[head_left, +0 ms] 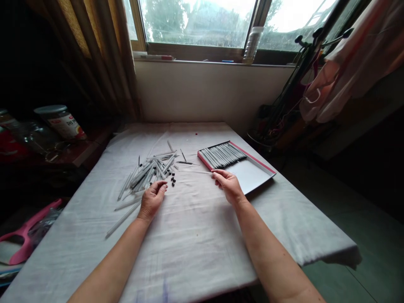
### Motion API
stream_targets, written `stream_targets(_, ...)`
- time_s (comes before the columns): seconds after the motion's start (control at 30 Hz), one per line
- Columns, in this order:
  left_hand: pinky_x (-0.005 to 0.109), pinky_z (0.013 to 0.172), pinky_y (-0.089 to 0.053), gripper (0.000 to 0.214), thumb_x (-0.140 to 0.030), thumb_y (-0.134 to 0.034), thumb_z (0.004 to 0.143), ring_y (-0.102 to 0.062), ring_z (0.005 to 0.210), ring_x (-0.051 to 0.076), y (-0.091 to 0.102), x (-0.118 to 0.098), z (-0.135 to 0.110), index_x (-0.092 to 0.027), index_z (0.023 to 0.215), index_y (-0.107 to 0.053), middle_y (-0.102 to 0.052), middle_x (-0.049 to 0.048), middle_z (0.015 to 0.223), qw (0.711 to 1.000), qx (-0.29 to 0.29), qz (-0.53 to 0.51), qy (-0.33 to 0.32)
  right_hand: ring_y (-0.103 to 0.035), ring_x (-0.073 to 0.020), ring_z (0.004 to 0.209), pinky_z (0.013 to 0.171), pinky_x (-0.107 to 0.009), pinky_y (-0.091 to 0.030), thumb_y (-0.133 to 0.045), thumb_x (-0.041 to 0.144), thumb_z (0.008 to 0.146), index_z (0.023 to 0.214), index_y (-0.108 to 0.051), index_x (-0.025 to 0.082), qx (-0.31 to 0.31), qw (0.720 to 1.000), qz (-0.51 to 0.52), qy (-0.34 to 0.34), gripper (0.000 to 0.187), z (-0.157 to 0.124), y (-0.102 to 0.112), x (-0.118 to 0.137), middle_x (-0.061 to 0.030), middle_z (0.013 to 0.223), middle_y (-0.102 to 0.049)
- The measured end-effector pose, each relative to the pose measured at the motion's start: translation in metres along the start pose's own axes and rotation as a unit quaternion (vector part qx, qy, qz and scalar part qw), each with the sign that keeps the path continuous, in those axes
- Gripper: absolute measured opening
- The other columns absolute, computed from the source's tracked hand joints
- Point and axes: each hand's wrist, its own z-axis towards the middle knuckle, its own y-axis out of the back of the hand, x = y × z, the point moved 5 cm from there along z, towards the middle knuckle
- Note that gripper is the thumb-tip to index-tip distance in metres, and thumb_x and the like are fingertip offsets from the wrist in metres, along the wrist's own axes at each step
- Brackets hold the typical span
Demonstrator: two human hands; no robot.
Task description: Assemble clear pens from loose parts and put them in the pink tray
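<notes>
A curtain (105, 54) and tablecloth (195, 256) suggest a home.

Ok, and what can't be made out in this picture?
All in the head view:
Left hand: its curl hides whether it holds anything.
Thin pale rod: right end covered by the right hand.
Tray: near-left corner hidden behind that hand.
Jar label: small print unreadable.
Pink handle: cut off by left edge.

Daylight from window (198, 23) at far side; panes blown out near white in places, hazy. Desk (195, 252) softly lit, greyish. Both side margins sink toward black. Curtain (107, 54) glows amber in strips. Shadow under tray (252, 168), near right edge. Wide-lens stretch; jar (67, 124) leans at left. Stick (198, 171) faint, soft-edged.
</notes>
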Motion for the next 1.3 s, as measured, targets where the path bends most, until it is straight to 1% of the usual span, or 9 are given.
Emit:
stream_targets(0.13, 0.029, 0.072, -0.054, 0.030, -0.041, -0.061, 0.075, -0.069, 0.080, 0.020, -0.005, -0.003, -0.002, -0.018, 0.092, -0.069, -0.074, 0.0074, 0.088, 0.996, 0.034, 0.077, -0.043, -0.063, -0.0150, 0.060, 0.056, -0.028, -0.049, -0.067, 0.041, 0.068, 0.095, -0.074, 0.015, -0.131, 0.985, -0.065, 0.090, 0.037, 0.035, 0.023, 0.014, -0.0083, 0.083, -0.074)
stream_targets(0.27, 0.031, 0.075, -0.054, 0.029, -0.041, -0.059, 0.075, -0.069, 0.080, 0.021, -0.006, -0.005, -0.002, -0.018, 0.090, -0.069, -0.074, 0.0065, 0.086, 0.994, 0.045, 0.087, -0.052, -0.068, -0.0206, 0.066, 0.064, -0.031, -0.052, -0.061, 0.037, 0.072, 0.098, -0.074, 0.013, -0.204, 0.950, -0.220, 0.084, 0.038, 0.081, 0.049, 0.010, -0.0085, 0.077, -0.075)
stream_targets(0.43, 0.030, 0.073, -0.053, 0.029, -0.041, -0.059, 0.074, -0.069, 0.078, 0.020, -0.006, -0.005, -0.001, -0.018, 0.088, -0.070, -0.074, 0.0056, 0.081, 0.995, 0.056, 0.078, -0.039, -0.069, -0.0223, 0.082, 0.076, -0.032, -0.051, -0.058, 0.030, 0.073, 0.095, -0.076, 0.018, -0.205, 0.923, -0.319, 0.059, 0.031, 0.111, 0.055, 0.001, -0.0066, 0.086, -0.076)
stream_targets(0.67, 0.025, 0.057, -0.050, 0.040, -0.051, -0.065, 0.070, -0.067, 0.068, 0.018, -0.003, 0.001, -0.003, -0.016, 0.087, -0.069, -0.072, 0.0069, 0.077, 0.999, 0.031, 0.000, 0.039, -0.068, -0.0254, 0.088, 0.079, -0.036, -0.051, -0.056, 0.024, 0.074, 0.096, -0.077, 0.023, -0.181, 0.880, -0.439, 0.017, 0.030, 0.105, 0.045, -0.006, -0.0065, 0.093, -0.075)
stream_targets(0.87, 0.022, 0.055, -0.048, 0.043, -0.054, -0.069, 0.065, -0.064, 0.065, 0.016, -0.003, 0.000, -0.003, -0.016, 0.086, -0.069, -0.071, 0.0061, 0.075, 0.997, 0.023, -0.024, 0.063, -0.065, -0.0255, 0.092, 0.080, -0.036, -0.050, -0.053, 0.024, 0.079, 0.106, -0.074, 0.021, -0.170, 0.854, -0.490, 0.033, 0.034, 0.101, 0.039, 0.003, -0.0093, 0.102, -0.072)
stream_targets(0.97, 0.023, 0.054, -0.048, 0.043, -0.054, -0.069, 0.064, -0.064, 0.064, 0.016, -0.003, 0.000, -0.003, -0.016, 0.085, -0.069, -0.070, 0.0060, 0.075, 0.997, 0.020, -0.032, 0.069, -0.062, -0.0258, 0.100, 0.087, -0.037, -0.047, -0.050, 0.023, 0.081, 0.110, -0.071, 0.019, -0.166, 0.845, -0.503, 0.072, 0.037, 0.094, 0.027, 0.015, -0.0109, 0.111, -0.068)
stream_targets(1.07, 0.023, 0.054, -0.048, 0.043, -0.054, -0.070, 0.063, -0.063, 0.064, 0.015, -0.003, 0.000, -0.002, -0.015, 0.084, -0.069, -0.070, 0.0060, 0.075, 0.996, 0.017, -0.044, 0.079, -0.060, -0.0222, 0.103, 0.093, -0.033, -0.044, -0.050, 0.022, 0.082, 0.110, -0.070, 0.021, -0.139, 0.840, -0.505, 0.137, 0.034, 0.084, 0.000, 0.027, -0.0073, 0.112, -0.067)
stream_targets(1.17, 0.023, 0.054, -0.048, 0.042, -0.052, -0.071, 0.063, -0.063, 0.063, 0.015, -0.003, -0.001, -0.002, -0.015, 0.084, -0.069, -0.070, 0.0059, 0.075, 0.995, 0.018, -0.054, 0.083, -0.062, -0.0206, 0.096, 0.085, -0.030, -0.047, -0.051, 0.023, 0.084, 0.103, -0.072, 0.022, -0.058, 0.831, -0.505, 0.227, 0.029, 0.072, -0.044, 0.028, -0.0062, 0.106, -0.068)
stream_targets(1.3, 0.022, 0.053, -0.047, 0.041, -0.051, -0.071, 0.065, -0.061, 0.062, 0.013, 0.000, 0.002, 0.000, -0.015, 0.085, -0.068, -0.069, 0.0047, 0.074, 0.993, 0.003, -0.080, 0.084, -0.063, -0.0187, 0.092, 0.078, -0.027, -0.048, -0.051, 0.022, 0.086, 0.106, -0.071, 0.026, 0.066, 0.812, -0.526, 0.244, 0.029, 0.062, -0.103, 0.006, -0.0034, 0.104, -0.069)
